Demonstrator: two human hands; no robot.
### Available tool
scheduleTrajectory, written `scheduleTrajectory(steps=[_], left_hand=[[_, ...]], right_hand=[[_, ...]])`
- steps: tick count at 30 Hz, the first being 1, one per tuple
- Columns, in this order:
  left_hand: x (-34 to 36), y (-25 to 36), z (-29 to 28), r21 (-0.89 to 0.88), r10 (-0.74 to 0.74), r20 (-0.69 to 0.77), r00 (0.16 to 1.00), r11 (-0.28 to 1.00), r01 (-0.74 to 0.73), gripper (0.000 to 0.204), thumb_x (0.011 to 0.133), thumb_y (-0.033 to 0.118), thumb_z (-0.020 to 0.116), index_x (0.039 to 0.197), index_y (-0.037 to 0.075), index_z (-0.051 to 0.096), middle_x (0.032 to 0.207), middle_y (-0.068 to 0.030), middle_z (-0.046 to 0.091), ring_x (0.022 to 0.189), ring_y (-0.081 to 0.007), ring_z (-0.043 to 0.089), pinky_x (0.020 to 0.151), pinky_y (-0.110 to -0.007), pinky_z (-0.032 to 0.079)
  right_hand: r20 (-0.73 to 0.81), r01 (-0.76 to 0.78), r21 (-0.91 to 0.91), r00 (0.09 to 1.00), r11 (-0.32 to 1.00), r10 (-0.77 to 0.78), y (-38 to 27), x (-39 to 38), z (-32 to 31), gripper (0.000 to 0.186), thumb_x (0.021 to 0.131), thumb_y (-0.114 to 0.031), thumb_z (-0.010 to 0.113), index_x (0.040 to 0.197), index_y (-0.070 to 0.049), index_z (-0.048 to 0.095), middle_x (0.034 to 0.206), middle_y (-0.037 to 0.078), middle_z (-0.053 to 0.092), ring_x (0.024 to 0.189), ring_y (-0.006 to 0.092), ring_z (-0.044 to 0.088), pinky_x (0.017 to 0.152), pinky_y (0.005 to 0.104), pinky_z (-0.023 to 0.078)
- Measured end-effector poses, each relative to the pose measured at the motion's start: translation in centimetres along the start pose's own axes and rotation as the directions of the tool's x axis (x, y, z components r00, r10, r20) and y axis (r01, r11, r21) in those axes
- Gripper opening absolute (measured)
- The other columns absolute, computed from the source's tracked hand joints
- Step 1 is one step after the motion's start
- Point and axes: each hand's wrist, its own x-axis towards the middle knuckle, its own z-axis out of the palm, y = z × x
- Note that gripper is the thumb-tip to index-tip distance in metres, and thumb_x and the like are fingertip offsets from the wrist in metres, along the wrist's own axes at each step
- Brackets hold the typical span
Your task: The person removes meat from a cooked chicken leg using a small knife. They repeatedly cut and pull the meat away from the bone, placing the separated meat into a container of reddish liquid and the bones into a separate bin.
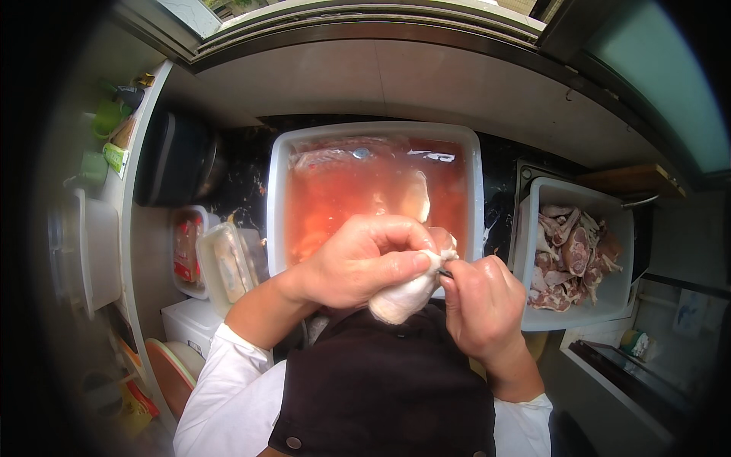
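Observation:
Pale and raw, a poultry leg (pixel 402 299) with its skin on is pinched between the thumb and fingers of my left hand (pixel 373 255). The thick end of the leg hangs down over the near rim of the white tub (pixel 475 190). My right hand (pixel 487 305) is closed around a small dark tool (pixel 445 272), and its tip meets the narrow end of the leg. Most of that tool is hidden in my fist, so its kind does not show. Reddish water fills the tub, with another pale poultry leg (pixel 415 196) partly above the surface.
To the right stands a second white tub (pixel 525 251) heaped with raw meat pieces (pixel 576 247). On the left are a container of red-wrapped meat (pixel 187 251), a clear container (pixel 228 266) and a black appliance (pixel 179 158). A window frame (pixel 365 30) runs along the back.

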Motion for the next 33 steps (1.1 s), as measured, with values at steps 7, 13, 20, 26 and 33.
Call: scheduleTrajectory(steps=[7,13,20,26,33], left_hand=[[0.08,-0.07,0.31,0.016,0.027,-0.071,0.997,1.000,-0.026,0.011,0.098,0.005,0.062,0.104,-0.004,0.065,0.099,-0.0054,0.067,0.091,-0.0092,0.061,0.079,-0.025,0.050],[0.22,0.03,0.30,-0.005,-0.006,-0.113,0.994,1.000,0.005,0.010,0.098,0.005,0.062,0.103,-0.004,0.065,0.099,-0.0054,0.066,0.092,-0.0093,0.061,0.080,-0.025,0.049],[0.44,0.15,0.30,0.001,0.004,-0.112,0.994,1.000,-0.004,0.011,0.098,0.007,0.063,0.101,-0.003,0.065,0.098,-0.0046,0.066,0.090,-0.0088,0.059,0.080,-0.025,0.049],[0.61,0.09,0.23,-0.005,-0.004,-0.111,0.994,1.000,0.003,0.011,0.098,0.007,0.064,0.101,-0.003,0.065,0.097,-0.0042,0.065,0.090,-0.0086,0.059,0.079,-0.025,0.049],[0.71,-0.01,0.13,0.000,-0.013,-0.108,0.994,1.000,0.013,0.011,0.098,0.008,0.064,0.102,-0.003,0.065,0.098,-0.0049,0.066,0.090,-0.0089,0.060,0.080,-0.025,0.049]], right_hand=[[0.002,0.019,-0.016,1.000,1.000,-0.019,0.28,0.10,0.06,0.016,0.085,-0.003,0.070,0.095,0.002,0.059,0.071,0.010,0.050,0.057,0.0256,0.051,0.049,0.0362,0.042],[0.035,-0.121,0.214,0.993,0.969,0.117,0.09,-0.05,0.43,0.015,0.088,-0.002,0.070,0.097,0.002,0.058,0.072,0.012,0.052,0.057,0.0281,0.053,0.052,0.0376,0.045],[0.054,-0.171,0.253,0.985,0.952,0.163,0.01,-0.12,0.41,0.014,0.089,-0.001,0.069,0.099,0.002,0.059,0.075,0.013,0.056,0.060,0.0299,0.057,0.054,0.0388,0.047],[0.038,-0.167,0.250,0.986,0.954,0.163,0.15,0.00,0.59,0.014,0.089,-0.001,0.069,0.098,0.001,0.059,0.075,0.013,0.056,0.059,0.0301,0.057,0.053,0.0388,0.047],[0.008,-0.141,0.227,0.990,0.964,0.143,0.41,0.12,0.83,0.013,0.088,-0.001,0.070,0.095,0.001,0.059,0.073,0.012,0.055,0.057,0.0295,0.056,0.050,0.0385,0.045]])
